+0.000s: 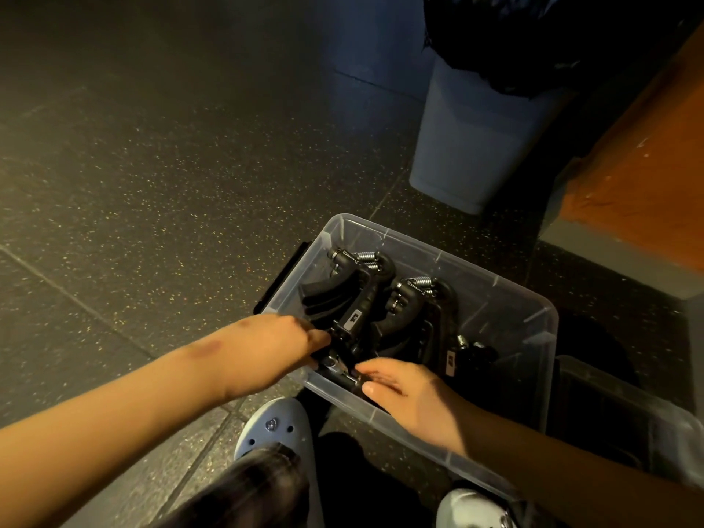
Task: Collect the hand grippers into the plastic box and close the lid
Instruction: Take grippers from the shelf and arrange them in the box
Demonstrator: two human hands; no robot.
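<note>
A clear plastic box [533,310] stands open on the dark floor in front of me. Several black hand grippers with steel springs lie inside it, one at the far left [354,283] and one in the middle [411,302]. My left hand [282,344] reaches over the box's left wall and grips a black hand gripper [348,325] by its handle. My right hand [404,390] comes in over the near wall and pinches the lower end of a gripper [339,369] at the near left corner. The box's clear lid [624,409] lies on the floor to the right.
A grey waste bin [476,135] with a black bag stands behind the box. An orange wall or block [640,177] rises at the right. My light clogs [272,424] and a trouser leg are just in front of the box. Speckled dark floor spreads to the left.
</note>
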